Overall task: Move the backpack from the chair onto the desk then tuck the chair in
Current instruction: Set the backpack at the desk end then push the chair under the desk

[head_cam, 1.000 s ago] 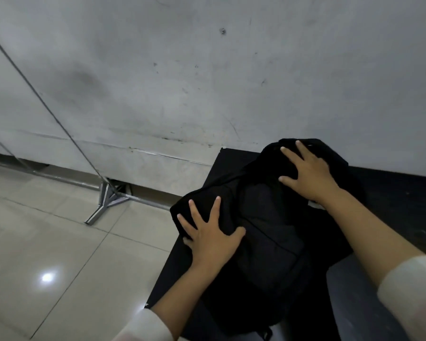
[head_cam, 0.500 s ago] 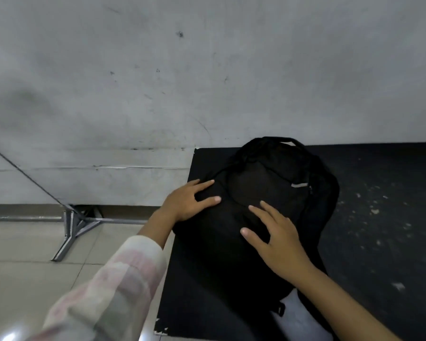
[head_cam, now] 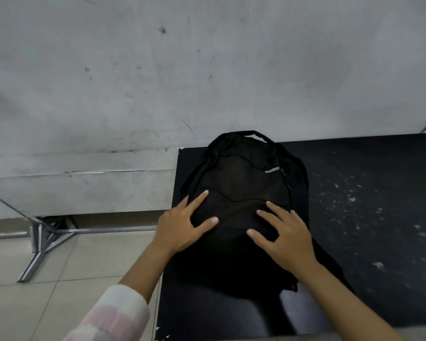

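Note:
A black backpack [head_cam: 244, 183] lies flat on the left end of the black desk [head_cam: 369, 198], its top handle toward the wall. My left hand [head_cam: 180, 227] rests flat on the backpack's left side with fingers spread. My right hand [head_cam: 285, 237] rests flat on its lower right part, fingers apart as well. Neither hand grips a strap or handle. The chair is out of view.
A scuffed grey wall [head_cam: 157, 82] stands right behind the desk. A metal stand foot [head_cam: 44, 239] sits on the tiled floor [head_cam: 47, 303] to the left of the desk. White specks dot the desk's right part.
The backpack now lies flatter and squarer on the desk. Both hands have shifted to its lower half, side by side, and my view has swung right to centre on it.

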